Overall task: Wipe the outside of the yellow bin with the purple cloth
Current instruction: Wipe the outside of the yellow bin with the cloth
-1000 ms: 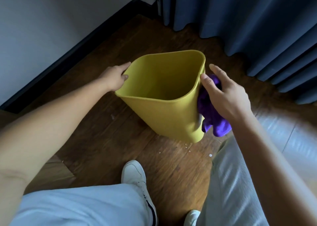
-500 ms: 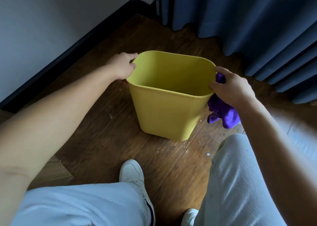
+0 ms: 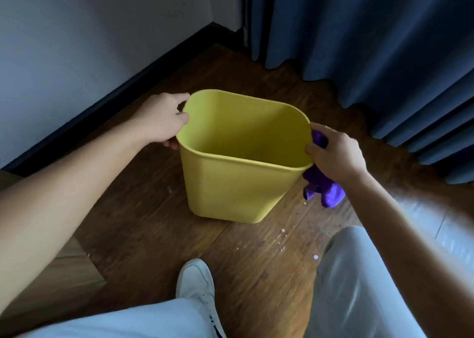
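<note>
A dark brown wooden plank floor (image 3: 143, 224) runs to a corner where a pale grey wall (image 3: 77, 42) with a black skirting board (image 3: 123, 91) meets heavy blue curtains (image 3: 372, 42) hanging on the far right; small white crumbs (image 3: 283, 231) are scattered on the boards near the right knee. The yellow plastic bin (image 3: 230, 194), open-topped with rounded corners, stands upright on the floor in the middle of the scene; its inside shows nothing in it. The left hand (image 3: 160, 119) grips the bin's left rim, its fingers curled over and around the edge. The right hand (image 3: 336, 153) is at the bin's right rim, thumb and fingers curled, holding a crumpled purple cloth (image 3: 323, 189) against the outer right side of the bin; part of the cloth hangs loose below the hand, just beside the bin wall, clear of the floor. In the near foreground are the person's pale grey trouser legs (image 3: 359, 286) and one white sneaker (image 3: 196, 282) planted on the floor between them, near the bin's base.
</note>
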`<state>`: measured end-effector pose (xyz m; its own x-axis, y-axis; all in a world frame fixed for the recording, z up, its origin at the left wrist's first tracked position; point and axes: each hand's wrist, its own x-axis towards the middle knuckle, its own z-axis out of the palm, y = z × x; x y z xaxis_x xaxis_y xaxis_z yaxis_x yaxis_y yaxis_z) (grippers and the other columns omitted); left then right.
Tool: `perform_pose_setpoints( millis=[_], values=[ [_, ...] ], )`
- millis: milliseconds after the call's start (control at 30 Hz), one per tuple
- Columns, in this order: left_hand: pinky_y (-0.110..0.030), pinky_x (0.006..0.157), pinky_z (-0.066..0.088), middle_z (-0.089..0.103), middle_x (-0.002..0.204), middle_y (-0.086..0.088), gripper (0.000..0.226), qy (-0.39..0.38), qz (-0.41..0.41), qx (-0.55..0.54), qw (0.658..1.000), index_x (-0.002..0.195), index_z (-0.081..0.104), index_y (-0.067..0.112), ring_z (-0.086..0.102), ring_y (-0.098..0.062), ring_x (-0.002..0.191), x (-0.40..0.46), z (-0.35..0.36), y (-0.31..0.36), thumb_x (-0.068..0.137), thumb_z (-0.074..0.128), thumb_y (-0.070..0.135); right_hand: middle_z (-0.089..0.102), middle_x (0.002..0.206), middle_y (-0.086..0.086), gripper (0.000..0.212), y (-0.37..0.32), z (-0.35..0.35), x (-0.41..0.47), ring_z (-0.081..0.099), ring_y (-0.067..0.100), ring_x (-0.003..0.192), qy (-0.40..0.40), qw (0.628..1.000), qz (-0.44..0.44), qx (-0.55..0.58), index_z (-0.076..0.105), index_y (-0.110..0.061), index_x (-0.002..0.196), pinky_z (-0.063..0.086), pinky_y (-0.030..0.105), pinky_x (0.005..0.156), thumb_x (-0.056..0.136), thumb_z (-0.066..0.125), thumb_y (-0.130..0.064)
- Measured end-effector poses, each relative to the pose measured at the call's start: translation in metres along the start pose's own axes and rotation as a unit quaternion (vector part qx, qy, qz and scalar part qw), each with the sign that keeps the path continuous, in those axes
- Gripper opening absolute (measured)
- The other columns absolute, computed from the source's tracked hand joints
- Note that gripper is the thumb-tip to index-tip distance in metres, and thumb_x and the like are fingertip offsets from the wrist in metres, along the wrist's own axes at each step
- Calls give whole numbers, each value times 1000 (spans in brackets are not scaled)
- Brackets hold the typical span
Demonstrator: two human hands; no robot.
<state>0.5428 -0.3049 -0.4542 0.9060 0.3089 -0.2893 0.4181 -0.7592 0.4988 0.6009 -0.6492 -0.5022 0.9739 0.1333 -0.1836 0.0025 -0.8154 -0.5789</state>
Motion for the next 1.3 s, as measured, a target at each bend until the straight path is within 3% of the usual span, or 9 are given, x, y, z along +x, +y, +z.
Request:
perform_pose_setpoints(
  millis=[200, 333, 500, 733, 967, 1200, 1300],
  values=[
    [-28, 48, 51, 78, 80, 0, 67, 128, -67, -24, 989, 161, 29, 26, 64, -12, 38, -40, -25, -46, 99, 53, 17, 66, 126, 5, 53, -66, 28, 49, 64, 31, 109, 6, 992, -117, -55, 53, -43, 144, 48, 35, 76, 93, 61, -32],
    [-29, 46, 54, 76, 76, -2, 75, 175, -115, -102, 973, 163, 17, 21, 69, -19, 43, -56, -15, -78, 97, 51, 12, 60, 131, 6, 48, -118, 49, 84, 61, 31, 114, 10, 975, -195, -103, 53, -44, 143, 41, 35, 75, 97, 58, -29],
    [-28, 47, 59, 76, 82, -6, 73, 215, -142, -119, 959, 164, 12, 22, 70, -13, 45, -64, -2, -99, 103, 51, 14, 57, 131, 9, 48, -158, 83, 112, 62, 36, 111, 2, 956, -245, -160, 53, -44, 142, 43, 36, 77, 96, 55, -31],
    [-31, 50, 62, 75, 85, -8, 67, 228, -163, -88, 956, 163, 18, 20, 70, -10, 46, -64, 11, -129, 104, 49, 17, 52, 142, 8, 52, -179, 124, 124, 56, 36, 119, -1, 934, -292, -207, 49, -41, 145, 45, 42, 84, 96, 59, -25],
    [-36, 52, 62, 72, 66, -6, 51, 237, -167, -82, 953, 149, 36, 11, 68, -12, 41, -57, 13, -155, 100, 46, 16, 52, 142, 8, 52, -186, 140, 129, 57, 37, 117, 11, 930, -304, -204, 50, -41, 144, 45, 40, 80, 96, 60, -24],
    [-36, 57, 61, 70, 61, -2, 52, 242, -176, -63, 952, 152, 34, 14, 65, -7, 38, -61, 18, -169, 101, 44, 21, 53, 141, 10, 48, -186, 147, 117, 58, 37, 116, 26, 929, -311, -200, 49, -40, 146, 46, 39, 77, 100, 54, -27],
    [-30, 54, 57, 69, 62, -1, 52, 247, -183, -50, 950, 154, 32, 13, 63, -5, 37, -64, 20, -169, 103, 42, 23, 52, 143, 10, 48, -186, 148, 113, 57, 37, 118, 26, 931, -308, -193, 48, -39, 148, 49, 42, 80, 101, 52, -27]
  ],
)
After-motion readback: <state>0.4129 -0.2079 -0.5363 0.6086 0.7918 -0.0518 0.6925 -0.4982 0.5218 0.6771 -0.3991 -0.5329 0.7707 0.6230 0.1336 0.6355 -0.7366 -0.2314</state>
